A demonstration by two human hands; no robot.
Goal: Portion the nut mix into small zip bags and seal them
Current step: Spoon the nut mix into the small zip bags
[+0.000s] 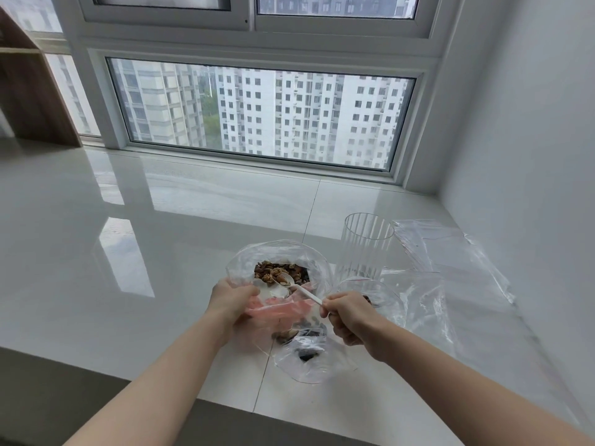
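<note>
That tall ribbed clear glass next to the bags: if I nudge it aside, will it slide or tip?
The ribbed glass looks tall, narrow and empty, so it would probably tip if pushed near the rim. The glossy white counter looks smooth, so a low push should slide it. It is likely fragile; the loose empty bags beside it could snag.

A large clear bag (277,257) of brown nut mix (280,273) is held open just beyond the left hand (233,302). A white spoon (297,286), loaded with nuts, is gripped by the right hand (346,317). A small zip bag (302,352) with some nuts lies between the hands.
</note>
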